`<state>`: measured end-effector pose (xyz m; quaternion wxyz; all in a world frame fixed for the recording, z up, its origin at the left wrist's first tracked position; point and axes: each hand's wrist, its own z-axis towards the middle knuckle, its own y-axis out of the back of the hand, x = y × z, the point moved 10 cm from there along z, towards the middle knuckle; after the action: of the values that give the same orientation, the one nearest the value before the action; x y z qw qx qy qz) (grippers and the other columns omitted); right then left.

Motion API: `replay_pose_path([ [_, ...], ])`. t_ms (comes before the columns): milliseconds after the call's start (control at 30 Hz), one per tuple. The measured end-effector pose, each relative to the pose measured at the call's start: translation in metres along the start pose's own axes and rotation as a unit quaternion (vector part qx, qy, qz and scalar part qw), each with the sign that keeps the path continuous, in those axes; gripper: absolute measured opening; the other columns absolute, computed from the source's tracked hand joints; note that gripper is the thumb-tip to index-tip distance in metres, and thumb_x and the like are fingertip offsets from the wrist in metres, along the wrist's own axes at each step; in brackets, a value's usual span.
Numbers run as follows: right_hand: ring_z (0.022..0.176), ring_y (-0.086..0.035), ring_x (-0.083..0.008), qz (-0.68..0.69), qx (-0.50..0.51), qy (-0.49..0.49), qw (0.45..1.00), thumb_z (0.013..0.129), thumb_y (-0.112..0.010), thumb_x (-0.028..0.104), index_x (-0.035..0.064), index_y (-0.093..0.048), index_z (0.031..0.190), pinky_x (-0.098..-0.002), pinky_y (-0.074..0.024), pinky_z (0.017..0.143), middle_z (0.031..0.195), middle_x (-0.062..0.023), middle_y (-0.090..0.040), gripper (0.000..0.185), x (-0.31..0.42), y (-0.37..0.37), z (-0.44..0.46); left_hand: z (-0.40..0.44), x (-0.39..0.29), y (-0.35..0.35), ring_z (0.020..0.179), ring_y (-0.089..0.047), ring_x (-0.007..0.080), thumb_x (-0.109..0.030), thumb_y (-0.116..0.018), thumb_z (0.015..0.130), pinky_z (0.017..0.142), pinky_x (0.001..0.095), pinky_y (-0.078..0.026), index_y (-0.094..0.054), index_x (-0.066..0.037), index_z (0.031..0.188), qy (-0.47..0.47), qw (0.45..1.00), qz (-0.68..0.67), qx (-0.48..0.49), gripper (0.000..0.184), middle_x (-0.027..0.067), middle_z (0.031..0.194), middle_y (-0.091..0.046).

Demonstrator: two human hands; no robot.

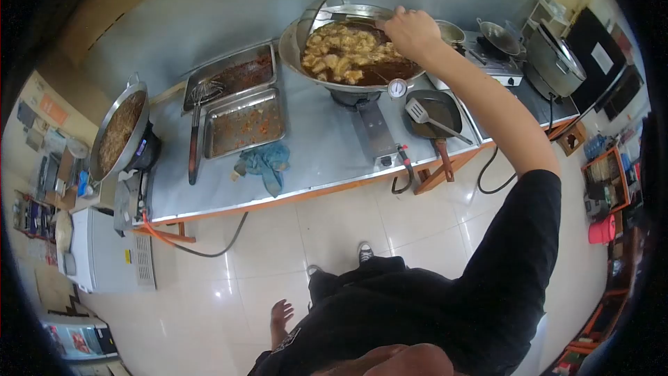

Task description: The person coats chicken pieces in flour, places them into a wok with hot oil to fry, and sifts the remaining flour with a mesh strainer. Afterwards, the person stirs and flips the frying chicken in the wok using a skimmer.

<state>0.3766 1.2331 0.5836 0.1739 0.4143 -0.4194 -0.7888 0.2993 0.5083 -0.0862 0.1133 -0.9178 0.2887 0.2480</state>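
Observation:
At the back of the counter, a large wok holds dark oil with many pale golden battered pieces in it. Above its right side, my right hand is closed around the handle of a long-handled skimmer. The skimmer's broad curved metal head is tilted up at the wok's left rim; its exact shape is partly unclear. A dial thermometer sits at the wok's front right edge. My left hand hangs low beside my body, fingers apart, holding nothing.
Left of the wok are two metal trays with crumbs, a whisk and a blue cloth. Another full wok stands far left. A frying pan with a slotted turner lies right. Hoses hang below the counter.

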Motion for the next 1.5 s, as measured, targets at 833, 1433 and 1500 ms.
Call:
replay_pose_path([
  [833, 0.084, -0.064, -0.0322, 0.032, 0.261, 0.166, 0.950, 0.072, -0.063, 0.011, -0.0030, -0.063, 0.094, -0.0379, -0.0509, 0.074, 0.092, -0.0201, -0.064, 0.027, 0.050, -0.056, -0.028, 0.017, 0.029, -0.088, 0.089, -0.060, 0.0257, -0.027, -0.046, 0.089, 0.073, 0.0412, -0.050, -0.049, -0.009, 0.120, 0.026, 0.996, -0.048, -0.069, 0.035, 0.0129, 0.104, -0.060],
  [1433, 0.087, -0.056, -0.0388, 0.061, 0.264, 0.031, 0.962, 0.087, -0.043, 0.026, 0.0051, -0.046, 0.107, -0.0409, -0.0448, 0.076, 0.097, -0.0233, -0.057, 0.029, 0.084, -0.119, 0.074, 0.073, 0.037, 0.087, 0.091, -0.057, 0.0222, -0.038, -0.045, 0.088, 0.077, 0.0393, -0.046, -0.051, -0.016, 0.118, 0.006, 0.979, -0.179, -0.093, 0.038, 0.0092, 0.104, -0.058],
  [1500, 0.078, -0.054, -0.0379, 0.114, 0.253, 0.039, 0.960, 0.088, -0.043, 0.020, 0.0035, -0.045, 0.100, -0.0402, -0.0431, 0.071, 0.085, -0.0212, -0.056, 0.021, 0.092, -0.091, 0.072, 0.062, 0.011, 0.096, 0.086, -0.057, 0.0212, -0.036, -0.047, 0.089, 0.074, 0.0357, -0.047, -0.050, -0.013, 0.119, 0.001, 0.976, -0.192, -0.099, 0.039, 0.0093, 0.103, -0.059],
])
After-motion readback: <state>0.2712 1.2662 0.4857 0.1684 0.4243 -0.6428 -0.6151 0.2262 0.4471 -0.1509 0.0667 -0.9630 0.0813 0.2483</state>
